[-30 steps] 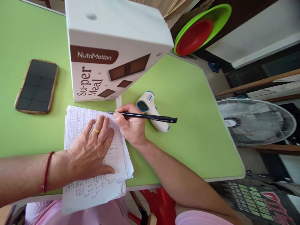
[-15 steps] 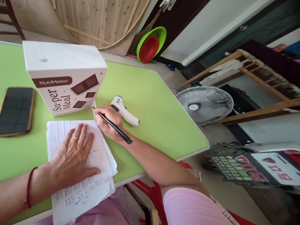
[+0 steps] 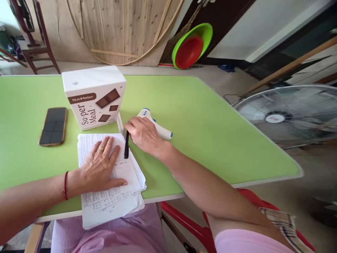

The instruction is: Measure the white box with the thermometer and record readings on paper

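Observation:
My left hand (image 3: pixel 101 170) lies flat, fingers spread, on a stack of handwritten papers (image 3: pixel 88 142) that overhangs the table's near edge. A gold ring and a red cord bracelet are on that arm. Closed around a black pen (image 3: pixel 126 147), my right hand (image 3: pixel 143 133) is just right of the stack's upper corner. The pen's thick end points down over the papers; its other end is hidden by my fingers. Behind that hand lies a white and blue infrared thermometer (image 3: pixel 163 132), partly covered from view; whether they touch, I cannot tell.
A white Su-per Meal box (image 3: pixel 92 96) stands upright behind the papers. Left of it lies a phone (image 3: pixel 53 126), dark screen up, on the green table (image 3: pixel 210 140). A fan (image 3: pixel 275 117) stands beyond the right edge. A red chair (image 3: pixel 189 225) is below, near my right arm.
My view has swung, so the table sits more level. In my right hand the pen has turned from slanting back over the wrist to pointing down towards the papers. My left hand stays on the stack.

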Motion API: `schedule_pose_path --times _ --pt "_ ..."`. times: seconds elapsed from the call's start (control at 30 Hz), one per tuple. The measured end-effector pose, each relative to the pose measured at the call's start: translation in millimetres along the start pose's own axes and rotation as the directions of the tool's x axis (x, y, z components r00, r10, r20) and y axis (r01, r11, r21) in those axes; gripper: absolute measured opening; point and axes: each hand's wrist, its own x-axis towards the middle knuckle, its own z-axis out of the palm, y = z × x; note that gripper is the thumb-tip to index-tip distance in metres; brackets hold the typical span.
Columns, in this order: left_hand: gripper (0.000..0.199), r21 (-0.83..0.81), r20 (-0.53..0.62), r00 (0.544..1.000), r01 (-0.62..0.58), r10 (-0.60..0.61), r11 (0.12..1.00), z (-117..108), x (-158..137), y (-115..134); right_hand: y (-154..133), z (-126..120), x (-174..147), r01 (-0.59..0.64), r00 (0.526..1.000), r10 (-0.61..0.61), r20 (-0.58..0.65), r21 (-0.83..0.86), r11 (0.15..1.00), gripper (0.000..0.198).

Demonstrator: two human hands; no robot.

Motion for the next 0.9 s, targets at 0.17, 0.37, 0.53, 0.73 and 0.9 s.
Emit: schedule_pose_path --times 0.17,0.37,0.53,0.73,0.9 --pt "0.101 -0.015 0.042 0.999 0.028 -0.028 0.999 -2.3 0.0 2.3 6.5 -7.9 -3.1 -0.012 0.985 0.029 0.169 -0.098 0.995 0.033" --pt "0.103 -0.055 0.070 0.997 0.033 -0.029 0.998 -0.9 0.1 1.8 5.0 -13.5 -5.3 0.012 0.972 -0.001 0.237 -0.045 0.999 0.034" --pt "0.107 -0.094 0.064 0.998 0.013 -0.007 0.995 4.1 -0.4 -0.9 1.9 -17.5 -5.0 0.023 0.941 0.001 0.339 -0.067 0.997 0.036" --pt "0.075 -0.119 -0.148 0.989 -0.032 0.014 0.992 3.5 1.7 -7.0 1.6 -21.9 -5.8 0.032 0.933 -0.012 0.359 -0.049 0.998 0.039" --pt "0.038 -0.103 -0.745 0.667 -0.142 0.019 0.985 -20.0 13.6 -28.4 12.4 -42.8 -5.1 -0.194 0.960 0.193 0.205 -0.012 0.981 0.028"
